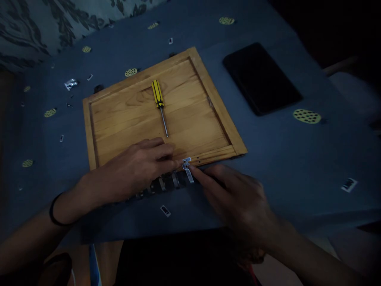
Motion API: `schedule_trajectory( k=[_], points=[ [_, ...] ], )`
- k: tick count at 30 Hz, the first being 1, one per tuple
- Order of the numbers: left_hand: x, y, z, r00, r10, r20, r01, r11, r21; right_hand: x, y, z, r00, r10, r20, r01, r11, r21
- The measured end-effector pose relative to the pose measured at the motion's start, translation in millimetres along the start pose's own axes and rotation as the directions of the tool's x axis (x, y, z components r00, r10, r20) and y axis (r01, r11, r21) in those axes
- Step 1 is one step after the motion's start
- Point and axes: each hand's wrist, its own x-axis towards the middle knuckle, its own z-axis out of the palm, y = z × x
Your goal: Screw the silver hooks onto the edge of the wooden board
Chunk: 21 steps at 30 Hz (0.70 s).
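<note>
Centrally, metal bracket point(187, 171) between fingers point(205, 181)

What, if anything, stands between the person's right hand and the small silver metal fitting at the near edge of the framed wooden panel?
Nothing visible: the right hand is at the silver fitting. The left hand is at its other side, and the yellow-and-black screwdriver lies farther back on the wooden panel.

Printed labels point(349, 185) on blue tablecloth point(285, 167); lettering too blurred to read.
</note>
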Motion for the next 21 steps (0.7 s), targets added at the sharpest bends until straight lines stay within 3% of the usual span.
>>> schedule_trajectory(
  k=[21],
  points=[
    [1.4,-1.4,1.4,0.999,-0.049,-0.020,0.048,0.998,-0.028,5.1,-1.9,0.2,1.000,0.010,0.001,-0.010,0.995,-0.097]
  ],
)
